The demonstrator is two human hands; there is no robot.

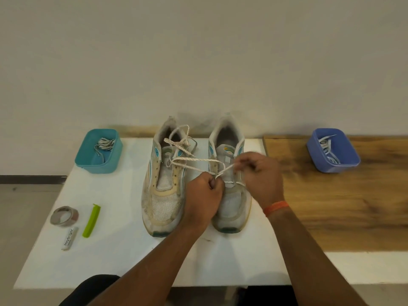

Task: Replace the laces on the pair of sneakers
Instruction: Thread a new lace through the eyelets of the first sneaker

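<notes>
Two worn white sneakers stand side by side on the white table [110, 250], toes toward me. The left sneaker [162, 188] has no lace in its eyelets. A speckled white lace [194, 159] runs from the right sneaker [231, 208] across the left one, its loose length lying over that shoe's opening. My left hand [204, 195] pinches the lace just by the right sneaker's lower eyelets. My right hand [259, 173] pinches the lace's other end above that shoe's tongue. The lowest eyelets carry one crossing of lace.
A teal bin [114, 160] at the back left holds a bundled lace. A blue bin [318, 162] with a lace sits on the wooden surface [342, 213] to the right. A tape roll [64, 215], a green clip [91, 220] and a small white tube [70, 238] lie front left.
</notes>
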